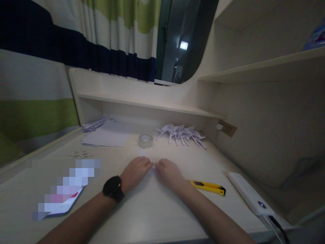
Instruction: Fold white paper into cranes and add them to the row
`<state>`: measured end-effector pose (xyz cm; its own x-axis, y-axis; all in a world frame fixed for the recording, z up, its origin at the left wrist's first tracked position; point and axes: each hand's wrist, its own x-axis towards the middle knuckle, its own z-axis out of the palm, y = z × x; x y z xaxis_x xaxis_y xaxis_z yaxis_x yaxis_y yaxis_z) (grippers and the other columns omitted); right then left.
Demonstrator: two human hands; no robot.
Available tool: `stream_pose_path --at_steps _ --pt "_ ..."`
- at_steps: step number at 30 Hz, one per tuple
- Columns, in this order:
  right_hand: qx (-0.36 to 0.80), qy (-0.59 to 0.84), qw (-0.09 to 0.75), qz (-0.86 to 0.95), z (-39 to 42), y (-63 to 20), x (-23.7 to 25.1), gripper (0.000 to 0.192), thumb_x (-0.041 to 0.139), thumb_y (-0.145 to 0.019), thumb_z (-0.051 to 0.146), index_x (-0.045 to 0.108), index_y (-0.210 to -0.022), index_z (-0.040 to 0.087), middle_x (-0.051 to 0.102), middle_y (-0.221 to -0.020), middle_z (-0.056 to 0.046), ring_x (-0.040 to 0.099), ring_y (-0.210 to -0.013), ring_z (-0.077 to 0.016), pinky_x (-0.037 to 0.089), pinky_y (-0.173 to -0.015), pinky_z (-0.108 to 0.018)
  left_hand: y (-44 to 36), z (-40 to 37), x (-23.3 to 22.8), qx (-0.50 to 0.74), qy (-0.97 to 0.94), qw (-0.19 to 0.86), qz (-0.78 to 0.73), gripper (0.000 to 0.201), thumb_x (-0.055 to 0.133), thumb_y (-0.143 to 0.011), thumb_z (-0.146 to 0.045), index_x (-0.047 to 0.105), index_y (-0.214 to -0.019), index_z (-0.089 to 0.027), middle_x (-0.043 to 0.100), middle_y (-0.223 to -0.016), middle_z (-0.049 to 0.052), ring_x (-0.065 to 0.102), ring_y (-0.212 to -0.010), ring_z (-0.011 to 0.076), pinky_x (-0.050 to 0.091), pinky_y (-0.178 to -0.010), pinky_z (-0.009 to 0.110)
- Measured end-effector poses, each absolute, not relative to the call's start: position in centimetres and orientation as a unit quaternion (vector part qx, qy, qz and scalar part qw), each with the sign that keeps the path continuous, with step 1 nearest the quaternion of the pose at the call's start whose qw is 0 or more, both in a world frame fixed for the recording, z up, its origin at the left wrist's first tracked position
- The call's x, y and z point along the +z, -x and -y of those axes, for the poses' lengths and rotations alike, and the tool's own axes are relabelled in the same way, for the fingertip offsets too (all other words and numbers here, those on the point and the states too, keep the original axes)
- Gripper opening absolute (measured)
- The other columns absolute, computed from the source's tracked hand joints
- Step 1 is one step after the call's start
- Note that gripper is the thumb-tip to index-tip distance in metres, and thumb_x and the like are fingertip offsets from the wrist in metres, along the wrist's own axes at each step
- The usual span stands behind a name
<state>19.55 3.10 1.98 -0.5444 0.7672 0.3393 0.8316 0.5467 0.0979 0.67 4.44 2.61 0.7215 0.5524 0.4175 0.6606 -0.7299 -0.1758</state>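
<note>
My left hand (137,173), with a black watch (113,188) on its wrist, rests low over the desk with its fingers curled and closed. Close beside it, my right hand (168,173) is closed too, and the fingertips of both almost meet. A small pale bit shows between the fingertips, too little to name. Just beyond the hands stands a roll of clear tape (145,141). A yellow utility knife (208,187) lies beside my right forearm, which partly covers its front end.
Several folded paper pinwheels (180,133) lie at the back right. White paper sheets (106,134) are stacked at the back left, near small white pieces (80,155). A blurred-out phone (63,193) lies at left. At right are a white power strip (250,193) with cables and a wall socket (228,128).
</note>
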Motion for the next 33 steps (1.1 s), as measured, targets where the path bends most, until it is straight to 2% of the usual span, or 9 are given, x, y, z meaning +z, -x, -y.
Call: stream_pose_path --at_steps 6,10,15,23,29,33 --pt "-0.054 0.463 0.171 0.868 -3.3 -20.0 1.8 0.018 0.049 -0.089 0.027 0.065 -0.086 0.018 0.06 -0.083 -0.004 0.055 -0.078 -0.0149 0.039 -0.072 -0.024 -0.9 -4.6 2.4 -0.181 0.92 0.153 0.312 0.012 0.05 -0.091 -0.022 0.061 -0.094 -0.017 0.058 -0.087 0.006 0.052 -0.082 0.02 0.041 -0.072 0.033" --pt "-0.064 0.479 0.15 0.862 -3.5 -20.3 1.9 0.018 0.052 -0.087 0.026 0.067 -0.088 0.018 0.061 -0.086 -0.006 0.056 -0.082 -0.0162 0.039 -0.073 -0.025 -0.9 -4.6 2.4 -0.179 0.918 0.153 0.319 0.015 0.049 -0.092 -0.024 0.062 -0.094 -0.019 0.058 -0.087 0.005 0.052 -0.077 0.018 0.039 -0.067 0.031" --pt "-0.054 0.486 0.109 0.865 -3.7 -20.3 1.7 0.017 0.053 -0.084 0.022 0.07 -0.085 0.02 0.063 -0.084 -0.005 0.057 -0.081 -0.0161 0.039 -0.071 -0.024 -0.8 -4.5 2.6 -0.154 0.923 0.129 0.328 0.012 0.057 -0.087 -0.025 0.066 -0.084 -0.018 0.06 -0.077 0.005 0.052 -0.077 0.02 0.037 -0.067 0.031" --pt "-0.001 0.477 0.103 0.873 -3.7 -20.8 2.6 0.018 0.054 -0.082 0.021 0.072 -0.087 0.021 0.068 -0.083 -0.004 0.06 -0.078 -0.0153 0.038 -0.07 -0.023 -0.6 -4.8 2.1 -0.144 0.925 0.098 0.337 0.013 0.056 -0.086 -0.025 0.069 -0.084 -0.021 0.061 -0.078 0.005 0.056 -0.077 0.0195 0.036 -0.062 0.028" --pt "0.019 0.493 0.106 0.863 -3.5 -20.8 2.8 0.016 0.057 -0.079 0.024 0.072 -0.084 0.021 0.069 -0.085 -0.005 0.062 -0.079 -0.017 0.04 -0.07 -0.024 -0.5 -4.7 1.8 -0.148 0.93 0.047 0.334 0.018 0.051 -0.086 -0.017 0.069 -0.082 -0.019 0.062 -0.077 0.005 0.059 -0.073 0.0179 0.038 -0.06 0.027" --pt "0.066 0.493 0.14 0.856 -3.7 -21.1 2.6 0.017 0.059 -0.075 0.021 0.073 -0.085 0.022 0.071 -0.083 -0.004 0.063 -0.076 -0.017 0.04 -0.069 -0.024 -0.5 -4.4 2.1 -0.171 0.925 -0.004 0.341 0.018 0.051 -0.085 -0.017 0.069 -0.086 -0.02 0.066 -0.08 0.004 0.061 -0.075 0.0182 0.04 -0.065 0.027"
